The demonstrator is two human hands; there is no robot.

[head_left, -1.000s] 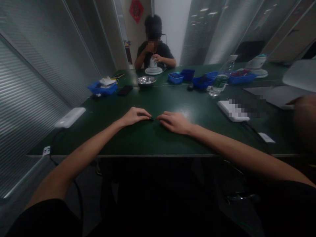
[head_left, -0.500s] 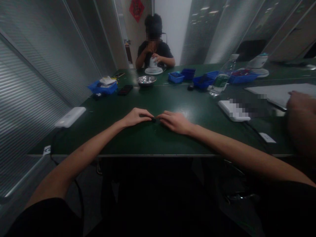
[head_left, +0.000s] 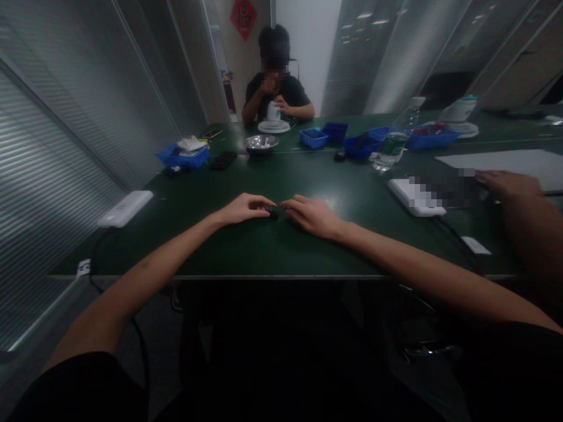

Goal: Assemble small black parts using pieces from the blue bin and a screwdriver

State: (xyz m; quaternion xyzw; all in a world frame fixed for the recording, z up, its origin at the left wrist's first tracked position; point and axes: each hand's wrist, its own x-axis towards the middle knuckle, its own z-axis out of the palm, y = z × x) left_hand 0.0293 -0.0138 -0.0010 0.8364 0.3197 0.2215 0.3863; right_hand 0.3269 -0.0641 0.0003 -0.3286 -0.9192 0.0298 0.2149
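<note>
A small black piece (head_left: 273, 215) lies at the fingertips of my left hand (head_left: 244, 208), low over the green table. The thumb touches its near side, and the curved fingers reach over it from above. Just to the right, my right hand (head_left: 313, 217) rests on the tabletop with its fingers bent and held together. Its fingertips point at the black piece, with a narrow gap between the two hands. Something dark and tiny shows at the right fingertips, too small to name.
On the green table (head_left: 229, 252) are a metal bowl (head_left: 260, 145), blue trays (head_left: 313, 138), a phone (head_left: 223, 160), a water bottle (head_left: 393, 143) and white boxes (head_left: 127, 209) with cables. A person (head_left: 281, 94) sits opposite; another person's hand (head_left: 512, 184) is at right.
My left fingertips have parted slightly above the black piece. My right hand has barely shifted. The other person's hand at right has moved left toward the white box.
</note>
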